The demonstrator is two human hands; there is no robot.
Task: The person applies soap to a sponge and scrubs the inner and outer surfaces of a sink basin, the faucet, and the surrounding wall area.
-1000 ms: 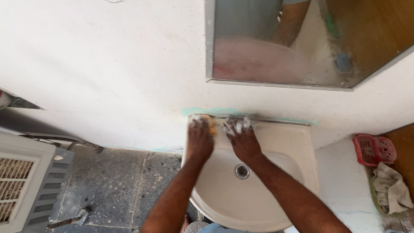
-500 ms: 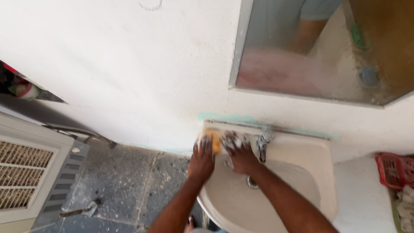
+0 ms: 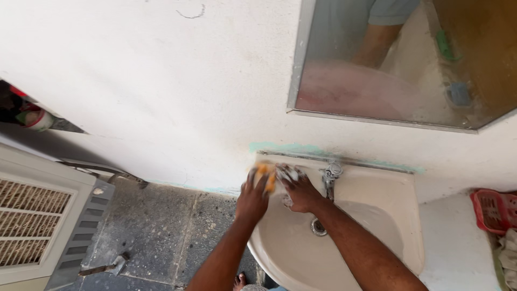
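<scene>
Two bare forearms reached up from the bottom edge, converging as they went. The left hand [image 3: 253, 196] lay palm down, its fingers curled at the tips. The right hand [image 3: 299, 189] sat just beside it, fingertips nearly touching the left's, knuckles up and fingers bent, with white foam on them.

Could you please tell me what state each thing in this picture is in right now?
left hand: soapy, gripping the orange sponge
orange sponge: foamy, pressed on the basin's back left corner
right hand: lathered, fingers beside the sponge
basin: no standing water, drain uncovered
tap: no water seen running
mirror: cloudy, smeared
red basket: at the right edge, cut off
</scene>
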